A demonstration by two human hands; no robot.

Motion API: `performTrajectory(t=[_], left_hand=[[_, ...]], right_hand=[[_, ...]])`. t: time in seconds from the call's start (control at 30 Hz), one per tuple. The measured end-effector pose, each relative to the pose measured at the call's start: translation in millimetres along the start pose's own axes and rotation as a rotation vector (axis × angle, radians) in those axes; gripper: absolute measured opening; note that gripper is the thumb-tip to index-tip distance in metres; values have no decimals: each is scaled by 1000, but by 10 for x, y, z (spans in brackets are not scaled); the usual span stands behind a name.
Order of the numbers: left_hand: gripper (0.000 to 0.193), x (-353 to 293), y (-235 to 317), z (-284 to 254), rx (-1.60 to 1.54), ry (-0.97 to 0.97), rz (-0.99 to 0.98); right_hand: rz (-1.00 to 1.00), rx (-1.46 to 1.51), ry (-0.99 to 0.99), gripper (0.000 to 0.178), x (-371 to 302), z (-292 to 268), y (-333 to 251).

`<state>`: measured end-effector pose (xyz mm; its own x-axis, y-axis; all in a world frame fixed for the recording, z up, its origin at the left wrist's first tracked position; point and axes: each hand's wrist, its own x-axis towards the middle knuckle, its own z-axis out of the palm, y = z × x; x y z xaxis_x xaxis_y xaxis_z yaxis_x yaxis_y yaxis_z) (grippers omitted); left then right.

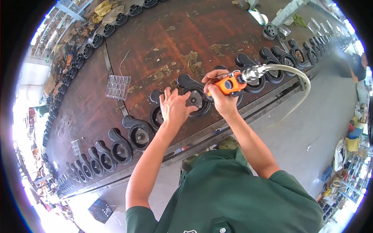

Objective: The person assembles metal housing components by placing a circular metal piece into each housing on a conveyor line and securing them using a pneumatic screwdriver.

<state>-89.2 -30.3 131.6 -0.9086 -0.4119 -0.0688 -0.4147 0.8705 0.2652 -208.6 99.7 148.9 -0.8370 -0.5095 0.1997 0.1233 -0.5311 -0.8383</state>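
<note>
My left hand point(175, 108) rests with spread fingers on a black round housing point(194, 101) with a lobe-shaped arm and a grey metal centre. Its thumb and forefinger lie at either side of that centre. Closed around an orange air-powered tool point(228, 84), my right hand point(220, 97) is just to the right of this housing. A metal coupling point(254, 73) joins the tool to a pale hose point(307, 87). The tool's working tip is hidden by my right hand. Another black housing point(156, 116) lies partly under my left hand and wrist.
Similar black housings point(140, 136) line the near edge of the worn brown table point(155, 42), to both sides. More round black parts point(97, 40) run along its far left edge. A clear compartment tray point(117, 87) lies left of centre. Another person point(351, 64) is at the far right.
</note>
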Motion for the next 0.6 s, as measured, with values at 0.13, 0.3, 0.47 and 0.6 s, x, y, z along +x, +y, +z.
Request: performTrajectory(t=[0.13,0.3,0.47,0.6], left_hand=[[53,-10,-4,18,27,-23,9],[44,57,14,-49,62,-80,16],[49,53,8,32,70,-83,-1],[47,33,6,20,65,-59,3]], right_hand=[[-9,-83,-55,27,-16,-6,226],[41,-106,-67,25,26,25,253],[-36,-109,-40,23,228,146,233],[-56,-97,-58,22,312,186,284]])
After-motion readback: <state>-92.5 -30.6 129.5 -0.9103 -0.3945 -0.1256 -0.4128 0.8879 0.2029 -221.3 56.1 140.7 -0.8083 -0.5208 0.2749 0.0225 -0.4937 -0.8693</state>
